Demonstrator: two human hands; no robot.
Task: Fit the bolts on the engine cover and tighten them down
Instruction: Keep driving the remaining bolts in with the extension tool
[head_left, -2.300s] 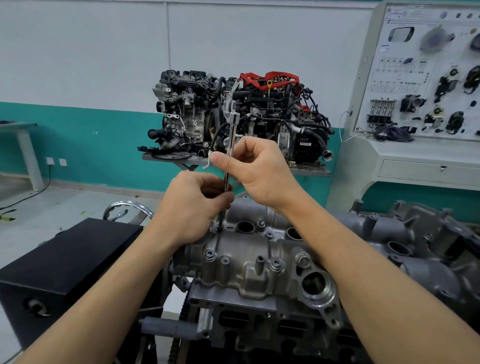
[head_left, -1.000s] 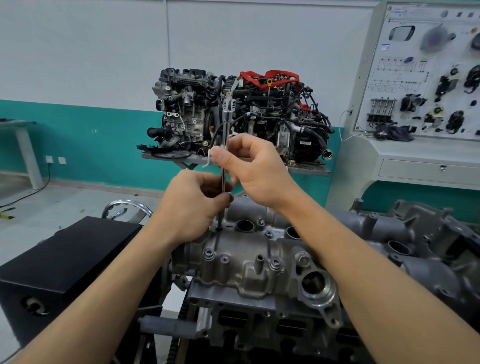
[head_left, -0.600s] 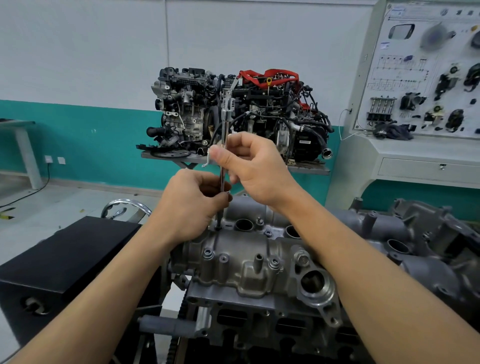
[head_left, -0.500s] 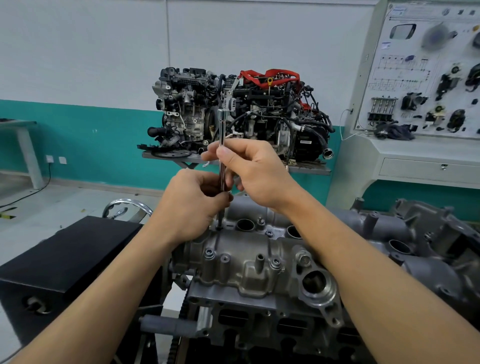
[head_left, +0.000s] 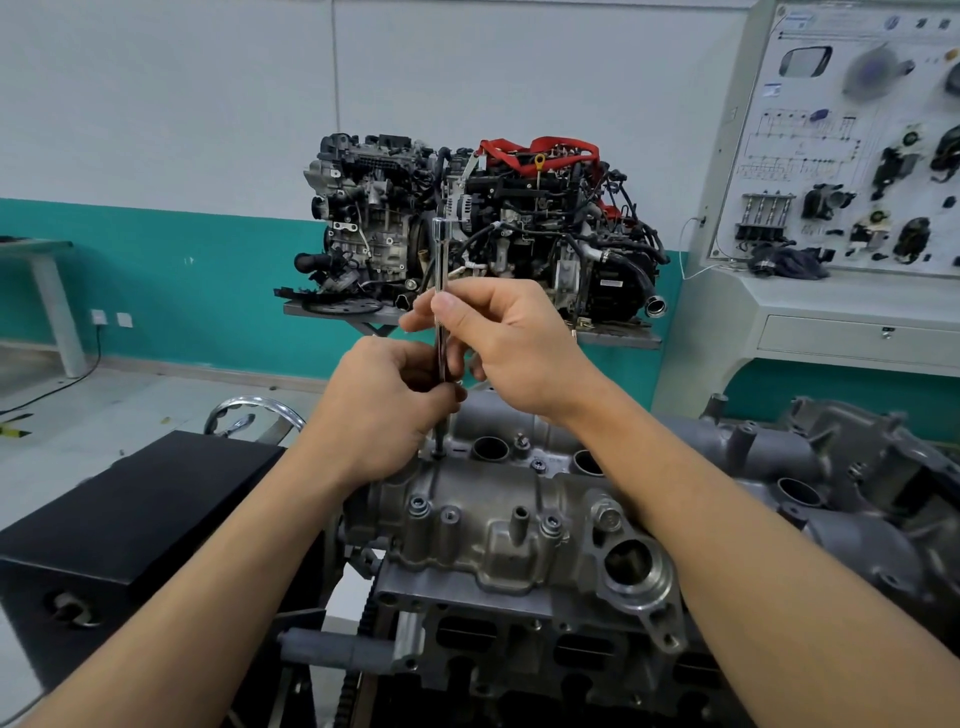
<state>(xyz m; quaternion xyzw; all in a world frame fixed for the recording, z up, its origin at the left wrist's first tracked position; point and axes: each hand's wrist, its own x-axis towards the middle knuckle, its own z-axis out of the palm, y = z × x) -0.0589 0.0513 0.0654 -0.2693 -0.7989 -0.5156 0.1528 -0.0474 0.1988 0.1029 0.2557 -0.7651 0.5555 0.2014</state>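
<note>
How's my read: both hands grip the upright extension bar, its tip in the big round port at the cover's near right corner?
Wrong spot. The head view shows the left hand and right hand gripping the upright extension bar, but its tip sits at the far left edge of the engine cover, beside the left hand; the big round port is untouched.

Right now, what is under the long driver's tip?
A boss at the far edge of the engine cover. Any bolt there is hidden by the driver's tip.

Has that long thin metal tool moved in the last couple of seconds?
Yes. The tool has tipped leftward to upright; its top now sits left of the silver alternator on the far engine.
</note>
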